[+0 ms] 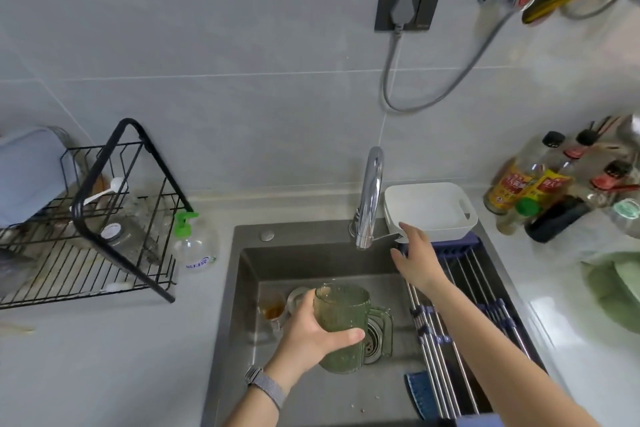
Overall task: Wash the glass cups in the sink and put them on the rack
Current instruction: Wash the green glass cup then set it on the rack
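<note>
The person stands at the dark grey steel sink, holding a green textured glass mug with a side handle upright over the basin, just above the round drain strainer. The left hand is wrapped around the mug's body, thumb across the front, while the handle points away to the right, unused. The right hand reaches to the lever of the chrome faucet, fingers fairly straight and resting against it rather than clutching anything; no water runs that I can see. A second small glass with brownish residue sits on the sink floor to the left. The mug looks thick and fairly heavy, rigid and breakable, and once wet or soapy its sides will likely get slick, though the ridged pattern should help; the handle would give a surer hold. The black wire dish rack waits on the counter, well to the left.
</note>
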The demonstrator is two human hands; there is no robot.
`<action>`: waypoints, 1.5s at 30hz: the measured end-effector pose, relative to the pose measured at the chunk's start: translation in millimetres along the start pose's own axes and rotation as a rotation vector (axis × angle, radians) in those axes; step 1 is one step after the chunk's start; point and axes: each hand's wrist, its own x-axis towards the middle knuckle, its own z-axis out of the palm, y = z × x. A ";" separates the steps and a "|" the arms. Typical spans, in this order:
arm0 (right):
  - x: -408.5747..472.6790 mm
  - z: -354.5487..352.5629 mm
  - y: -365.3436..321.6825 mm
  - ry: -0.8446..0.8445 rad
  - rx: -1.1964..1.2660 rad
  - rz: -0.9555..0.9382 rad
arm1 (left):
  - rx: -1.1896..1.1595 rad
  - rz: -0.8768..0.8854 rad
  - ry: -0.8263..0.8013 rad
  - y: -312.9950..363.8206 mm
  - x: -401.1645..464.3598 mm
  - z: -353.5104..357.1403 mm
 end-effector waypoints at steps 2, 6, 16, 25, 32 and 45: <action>21.6 2.3 -2.1 -0.051 -0.102 -0.013 | 0.034 -0.005 0.018 5.4 3.7 1.9; 40.1 8.7 -1.2 -0.045 -0.184 -0.019 | 0.106 0.004 0.064 16.6 9.9 2.0; 29.8 13.1 15.0 -0.024 -0.175 -0.087 | 0.163 0.040 0.086 25.1 31.1 11.2; -46.2 7.4 -6.8 -0.120 0.526 0.152 | 0.197 0.076 0.030 33.2 33.4 20.3; -57.8 2.7 -2.4 -0.524 0.633 0.357 | 0.252 0.070 -0.063 27.6 36.2 21.5; -84.2 49.7 -23.6 -0.142 0.653 0.352 | -0.996 -0.528 -0.017 -4.7 39.9 9.3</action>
